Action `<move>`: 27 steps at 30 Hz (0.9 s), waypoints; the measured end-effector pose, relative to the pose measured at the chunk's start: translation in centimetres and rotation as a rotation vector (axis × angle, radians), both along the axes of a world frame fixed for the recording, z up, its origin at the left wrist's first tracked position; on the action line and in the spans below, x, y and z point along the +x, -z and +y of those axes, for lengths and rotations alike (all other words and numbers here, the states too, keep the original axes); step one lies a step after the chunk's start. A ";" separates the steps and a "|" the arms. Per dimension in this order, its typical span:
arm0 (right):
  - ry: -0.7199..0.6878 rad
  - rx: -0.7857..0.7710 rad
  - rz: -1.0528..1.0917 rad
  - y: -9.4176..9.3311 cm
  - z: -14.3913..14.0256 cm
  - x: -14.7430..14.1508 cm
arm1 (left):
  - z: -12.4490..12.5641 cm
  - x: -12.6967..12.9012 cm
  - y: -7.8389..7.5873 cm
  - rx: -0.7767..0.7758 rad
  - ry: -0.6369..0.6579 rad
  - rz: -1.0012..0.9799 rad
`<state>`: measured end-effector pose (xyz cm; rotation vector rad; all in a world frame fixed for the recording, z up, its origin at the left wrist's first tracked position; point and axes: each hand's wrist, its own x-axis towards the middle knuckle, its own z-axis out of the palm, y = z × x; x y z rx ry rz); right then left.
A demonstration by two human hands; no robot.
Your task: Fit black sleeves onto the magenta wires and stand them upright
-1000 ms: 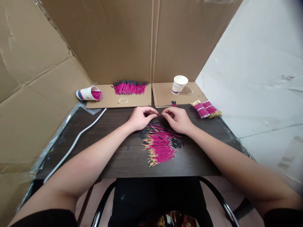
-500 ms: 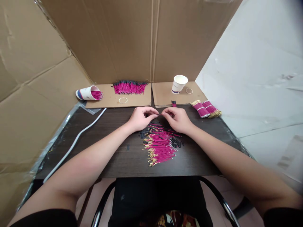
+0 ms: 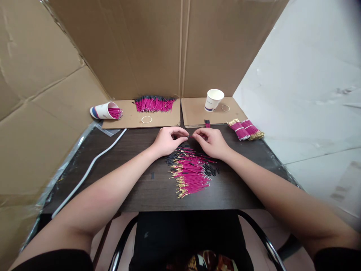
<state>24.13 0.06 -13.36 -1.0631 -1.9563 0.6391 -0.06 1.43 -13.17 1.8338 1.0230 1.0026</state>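
Observation:
Above the wire pile, my left hand [image 3: 168,140] and my right hand [image 3: 211,142] meet fingertip to fingertip, both pinched closed. Between them runs a thin magenta wire [image 3: 190,136], gripped by the right fingers. A small black sleeve at its end is in the left fingertips, mostly hidden. Just below lies a loose pile of magenta wires [image 3: 191,177] with gold tips on the left and silver ends on the right. Short black sleeves [image 3: 209,169] are scattered beside and on the pile, with more under my left hand.
Black-ended wires [image 3: 154,104] lie in a row on cardboard [image 3: 129,121]. A tipped paper cup [image 3: 99,111] holds wires; another paper cup [image 3: 213,101] stands upright. Banded wire bundles [image 3: 244,130] lie right. A few black-ended wires [image 3: 207,123] lie beyond my right hand. A white cable [image 3: 90,168] crosses the left.
Both hands stay almost in place, still pinched together. Only a tiny shift of the fingertips around the wire shows; the pile and cups are unchanged.

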 end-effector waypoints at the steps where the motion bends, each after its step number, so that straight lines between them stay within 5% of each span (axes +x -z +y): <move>1: 0.002 -0.001 0.000 0.0 0.0 0.0 | 0.0 0.0 0.0 0.001 0.000 -0.003; 27: 0.007 -0.030 0.026 0.1 -0.1 0.1 | 0.3 0.0 0.2 -0.070 -0.004 -0.057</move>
